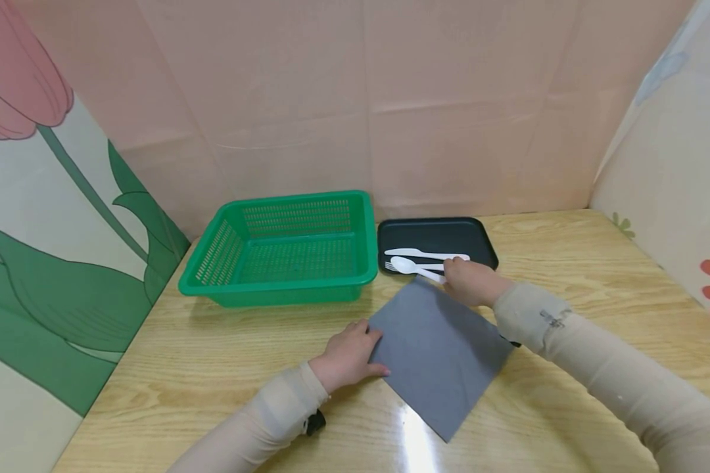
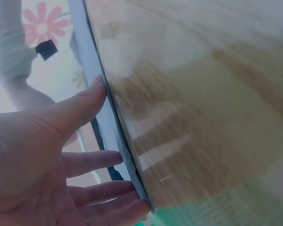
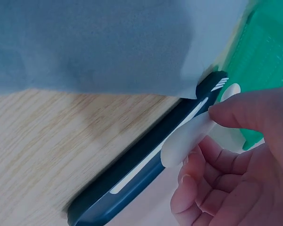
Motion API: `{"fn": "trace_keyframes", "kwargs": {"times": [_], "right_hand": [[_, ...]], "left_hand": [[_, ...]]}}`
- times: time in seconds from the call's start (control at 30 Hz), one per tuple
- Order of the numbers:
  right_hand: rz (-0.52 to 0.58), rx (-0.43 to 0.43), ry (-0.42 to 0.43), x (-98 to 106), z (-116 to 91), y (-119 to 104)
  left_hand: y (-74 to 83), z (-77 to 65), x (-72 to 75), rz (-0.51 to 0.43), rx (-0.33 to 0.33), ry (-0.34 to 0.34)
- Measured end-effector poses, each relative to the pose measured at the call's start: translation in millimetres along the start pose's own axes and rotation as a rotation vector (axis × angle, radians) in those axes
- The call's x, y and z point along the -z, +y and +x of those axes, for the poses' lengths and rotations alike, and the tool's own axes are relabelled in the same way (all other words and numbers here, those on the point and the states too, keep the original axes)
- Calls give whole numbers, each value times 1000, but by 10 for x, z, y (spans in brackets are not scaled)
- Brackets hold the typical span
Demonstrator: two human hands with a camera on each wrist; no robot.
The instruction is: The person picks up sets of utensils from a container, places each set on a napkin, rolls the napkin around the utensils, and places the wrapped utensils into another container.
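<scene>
Right hand (image 1: 473, 281): right of centre in the head view; thumb and fingers pinch the spoon (image 1: 407, 266) by its handle end, probably because that leaves the bowl free and the fingers off the other pieces
Spoon: above and right of the frame's middle; it slants across the near rim of the tray (image 1: 432, 231), over the fork (image 1: 433, 267); whether the two touch, I cannot tell; white, smooth, likely plastic, with an oval bowl pointing left
Tray: upper right of centre; knife (image 1: 426, 255) and fork lie in it, handles rightward, perhaps to suit a hand coming from the right; black, shallow, round-cornered
Left hand (image 1: 349, 355): below centre; fingers spread and fairly straight, touching the left edge of the cloth (image 1: 440, 355) without clenching it, likely to steady it
Cloth: right of centre, lying as a diamond, its far corner close to the tray, presumably flat so that its whole face is usable; grey, matte, thin
Basket (image 1: 284, 289): left of centre, just beside the tray; green, likely plastic, with slotted walls
Table (image 1: 568, 263): pale wood grain; glossy enough to glare at bottom centre
</scene>
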State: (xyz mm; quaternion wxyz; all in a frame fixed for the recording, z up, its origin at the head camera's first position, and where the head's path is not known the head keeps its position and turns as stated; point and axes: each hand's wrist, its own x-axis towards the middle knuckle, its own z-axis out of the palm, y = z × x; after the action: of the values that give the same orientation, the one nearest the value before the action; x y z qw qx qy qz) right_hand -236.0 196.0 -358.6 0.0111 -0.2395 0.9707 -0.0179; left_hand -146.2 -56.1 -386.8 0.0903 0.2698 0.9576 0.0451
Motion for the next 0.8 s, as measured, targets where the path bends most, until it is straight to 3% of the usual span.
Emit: {"fn": "trace_keyframes", "kwargs": {"times": [0.47, 0.8], "right_hand": [[18, 53, 7, -4, -11, -33], [69, 21, -58, 8, -16, -49]], "left_hand": [[10, -9, 9, 5, 2, 3], [16, -13, 13, 10, 1, 13]]}}
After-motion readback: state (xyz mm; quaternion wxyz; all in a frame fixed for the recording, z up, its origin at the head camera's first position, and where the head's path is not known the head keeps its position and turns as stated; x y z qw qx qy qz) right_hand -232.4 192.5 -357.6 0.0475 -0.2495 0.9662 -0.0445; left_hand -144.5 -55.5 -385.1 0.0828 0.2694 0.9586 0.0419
